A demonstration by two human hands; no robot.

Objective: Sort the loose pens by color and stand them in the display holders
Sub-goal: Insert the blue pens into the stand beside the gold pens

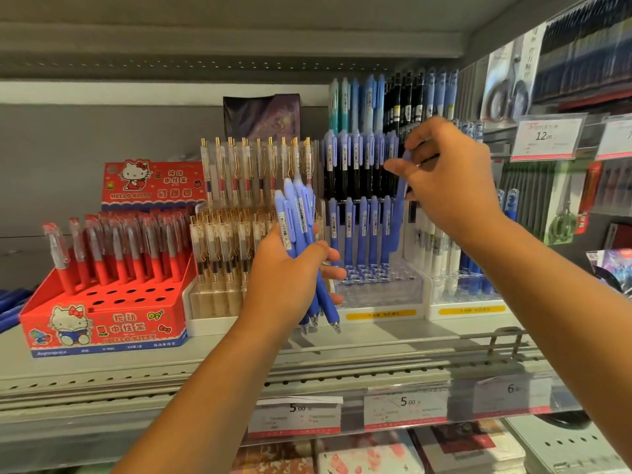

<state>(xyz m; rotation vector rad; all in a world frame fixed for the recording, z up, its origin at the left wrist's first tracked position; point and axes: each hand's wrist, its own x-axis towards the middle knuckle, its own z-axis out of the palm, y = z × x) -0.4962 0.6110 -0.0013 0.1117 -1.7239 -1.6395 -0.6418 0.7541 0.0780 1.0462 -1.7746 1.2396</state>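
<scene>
A: Biggest first?
B: Grey shelf [393, 340], with a red cartoon-cat pen box [102, 323] at left, a clear tiered display holder [379, 289] centre-right.
A: Hands?
B: Left hand [290, 271] curled tight around a bundle of periwinkle pens [301, 234], tips down, just in front of the holder. Right hand [448, 179] higher and farther right, thumb and fingers pinching a single periwinkle pen [398, 213], upright, its lower end at the right of the holder's front row of same-colour pens.
</scene>
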